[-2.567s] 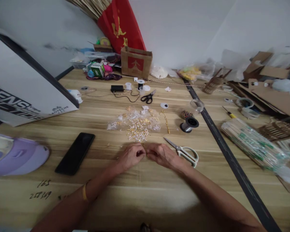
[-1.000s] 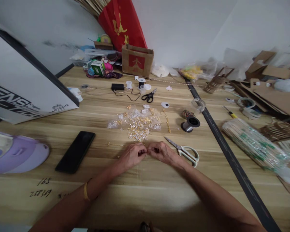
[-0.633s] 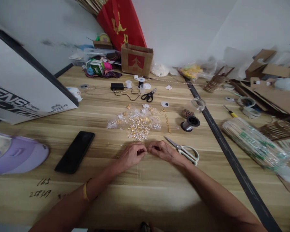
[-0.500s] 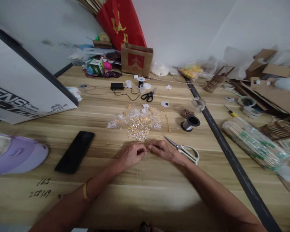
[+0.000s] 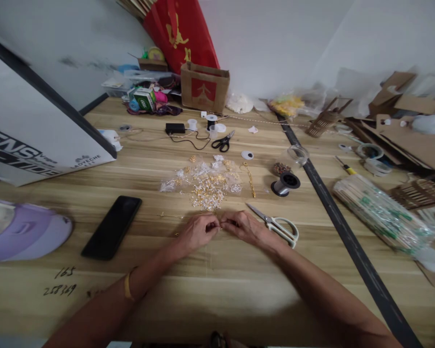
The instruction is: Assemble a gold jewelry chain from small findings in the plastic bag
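My left hand and my right hand meet fingertip to fingertip, each closed in a pinch. What they pinch is too small to make out. A tiny gold piece shows just below the fingertips. Pale thin thread runs down from beneath my left hand. Just beyond both hands lies a pile of small gold and silver beads, with clear plastic bags of findings behind it. A fine gold chain stretches left of my left hand. White-handled scissors lie beside my right wrist.
A black phone lies at left, near a purple device and a big white box. A gold chain, wire spool, jar of beads and black scissors are farther back. Wrapped sticks lie right.
My right fingers have shifted slightly at the pinch, against my left fingertips. The things on the table have stayed where they were.
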The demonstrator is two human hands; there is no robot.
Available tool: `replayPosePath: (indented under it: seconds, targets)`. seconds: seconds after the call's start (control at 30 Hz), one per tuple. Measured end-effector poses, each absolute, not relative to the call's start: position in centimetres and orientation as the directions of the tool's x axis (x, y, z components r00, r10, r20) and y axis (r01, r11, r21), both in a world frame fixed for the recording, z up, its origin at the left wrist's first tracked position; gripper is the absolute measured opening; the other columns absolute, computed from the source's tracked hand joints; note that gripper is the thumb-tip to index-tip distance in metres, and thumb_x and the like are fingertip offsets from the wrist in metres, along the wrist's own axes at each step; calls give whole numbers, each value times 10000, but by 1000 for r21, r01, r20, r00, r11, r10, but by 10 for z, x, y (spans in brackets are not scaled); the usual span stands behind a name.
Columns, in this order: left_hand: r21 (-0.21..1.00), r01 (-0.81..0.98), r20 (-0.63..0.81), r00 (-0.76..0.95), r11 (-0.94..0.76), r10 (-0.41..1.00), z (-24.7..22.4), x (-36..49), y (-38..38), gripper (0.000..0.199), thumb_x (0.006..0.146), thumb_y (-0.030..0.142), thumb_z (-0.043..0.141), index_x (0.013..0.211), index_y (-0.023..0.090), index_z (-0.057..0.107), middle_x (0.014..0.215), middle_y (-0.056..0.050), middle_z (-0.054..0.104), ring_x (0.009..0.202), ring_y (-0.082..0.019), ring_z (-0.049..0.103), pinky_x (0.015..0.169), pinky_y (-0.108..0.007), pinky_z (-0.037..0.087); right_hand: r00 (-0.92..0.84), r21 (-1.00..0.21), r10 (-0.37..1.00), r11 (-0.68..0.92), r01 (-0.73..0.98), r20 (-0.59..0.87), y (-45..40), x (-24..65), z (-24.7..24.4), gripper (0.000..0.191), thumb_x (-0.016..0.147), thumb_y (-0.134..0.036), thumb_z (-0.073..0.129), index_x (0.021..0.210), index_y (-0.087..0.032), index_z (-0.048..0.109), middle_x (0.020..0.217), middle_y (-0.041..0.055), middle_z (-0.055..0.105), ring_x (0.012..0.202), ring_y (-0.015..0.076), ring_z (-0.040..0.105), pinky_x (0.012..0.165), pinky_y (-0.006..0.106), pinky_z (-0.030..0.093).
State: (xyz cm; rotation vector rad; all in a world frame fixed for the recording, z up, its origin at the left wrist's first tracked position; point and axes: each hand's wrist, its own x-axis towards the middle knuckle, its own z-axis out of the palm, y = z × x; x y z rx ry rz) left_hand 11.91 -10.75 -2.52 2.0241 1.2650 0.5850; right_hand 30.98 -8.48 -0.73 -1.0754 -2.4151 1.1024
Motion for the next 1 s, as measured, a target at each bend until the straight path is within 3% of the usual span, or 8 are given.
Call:
replayPosePath:
  seconds: [0.4,0.7,1.0]
  targets:
    - [770,564,49,415,-299,908,-28,120,-108,118,726,70,577,736,154,659,641,16,574,586,-104,502,592,-213,386,-669,-835,742,348,426,-32,-82,311,-11,188,889,-266,485,810,-134,592,625,-32,469,568,88,374,537,198,282]
    - [716,622,40,417,-317,908,-28,124,-108,99,748,98,596,723,157,671,689,-6,603,605,-114,524,583,-219,391,-690,-887,723,304,348,-23,-77,315,-18,214,888,-299,480,759,-140,539,635,-30,429,577,87,354,509,196,267]
    - [683,643,53,428,-345,902,-27,124,-108,114,738,83,594,706,159,672,681,-6,601,600,-115,518,573,-214,384,-681,-974,719,21,227,-143,-77,314,-13,273,889,-401,474,778,-153,496,562,-43,481,479,74,430,472,190,345]
